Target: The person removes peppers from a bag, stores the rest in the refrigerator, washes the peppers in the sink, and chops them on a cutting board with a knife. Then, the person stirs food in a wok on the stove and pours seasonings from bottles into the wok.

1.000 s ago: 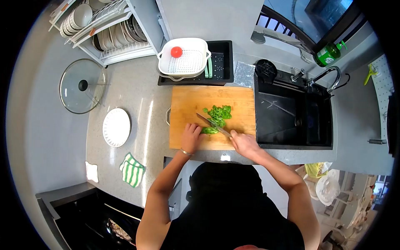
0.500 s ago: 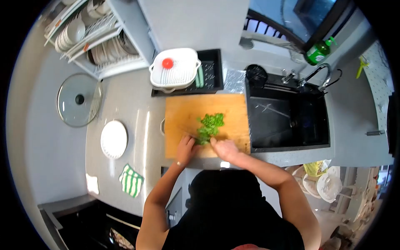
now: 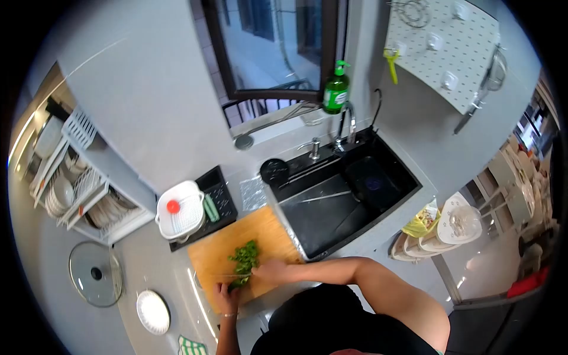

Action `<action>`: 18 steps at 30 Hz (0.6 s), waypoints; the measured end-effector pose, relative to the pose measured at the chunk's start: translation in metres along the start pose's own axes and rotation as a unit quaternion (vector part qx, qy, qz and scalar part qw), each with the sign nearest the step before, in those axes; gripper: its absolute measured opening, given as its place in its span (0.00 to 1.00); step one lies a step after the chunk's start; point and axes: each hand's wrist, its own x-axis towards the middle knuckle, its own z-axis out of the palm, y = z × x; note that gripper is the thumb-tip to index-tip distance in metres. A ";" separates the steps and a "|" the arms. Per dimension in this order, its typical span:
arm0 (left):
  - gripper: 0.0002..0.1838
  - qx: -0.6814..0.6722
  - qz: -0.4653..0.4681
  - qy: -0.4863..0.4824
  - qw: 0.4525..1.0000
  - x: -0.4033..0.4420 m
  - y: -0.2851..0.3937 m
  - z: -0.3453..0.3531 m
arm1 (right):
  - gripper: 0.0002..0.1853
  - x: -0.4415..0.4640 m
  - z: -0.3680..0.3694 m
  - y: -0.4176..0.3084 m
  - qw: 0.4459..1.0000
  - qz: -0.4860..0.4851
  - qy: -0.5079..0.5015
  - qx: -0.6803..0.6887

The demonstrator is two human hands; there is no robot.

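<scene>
Chopped green leaves (image 3: 245,258) lie in a heap on the wooden cutting board (image 3: 275,236). My right hand (image 3: 271,272) is closed round the handle of a knife (image 3: 228,276), whose blurred blade points left across the board, just above my left hand. At the lower left of the board, my left hand (image 3: 226,297) has its fingers pressed together on the near end of the greens. A metal handle shows at the board's left edge.
Behind the board stand a white colander (image 3: 188,219) with a red item (image 3: 173,206) and a black tray (image 3: 222,198). The black sink (image 3: 322,228) is to the right. A white plate (image 3: 153,312) and a glass lid (image 3: 96,273) are at left.
The view has swung toward the right and up, so the board appears lower and tilted, and the window and pegboard show more. The knife has turned to lie nearly level across the greens.
</scene>
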 end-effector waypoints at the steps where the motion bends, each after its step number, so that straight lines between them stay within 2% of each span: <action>1: 0.20 0.003 0.007 0.007 1.000 0.000 0.002 0.003 | 0.15 -0.003 0.002 0.006 1.000 -0.012 0.015 0.002; 5: 0.17 0.029 0.005 0.017 0.999 -0.006 -0.001 0.010 | 0.11 -0.017 -0.013 0.013 0.999 -0.042 0.008 0.029; 8: 0.15 0.034 0.021 0.024 0.999 -0.008 0.007 0.015 | 0.11 -0.009 0.005 0.027 0.988 -0.077 0.056 0.122; 11: 0.13 0.040 0.033 0.036 0.998 -0.007 0.014 0.011 | 0.10 -0.011 -0.008 0.023 0.984 -0.032 0.022 0.172; 14: 0.11 0.037 0.013 0.025 0.999 -0.014 0.008 0.014 | 0.10 -0.005 0.004 0.026 0.988 -0.064 0.047 0.134; 16: 0.11 0.042 0.014 0.028 0.999 -0.019 0.012 0.007 | 0.10 -0.005 0.005 0.020 0.983 -0.072 0.045 0.166; 18: 0.07 0.058 0.054 0.065 0.995 -0.018 0.017 0.014 | 0.10 -0.001 0.001 0.025 0.985 -0.056 0.041 0.159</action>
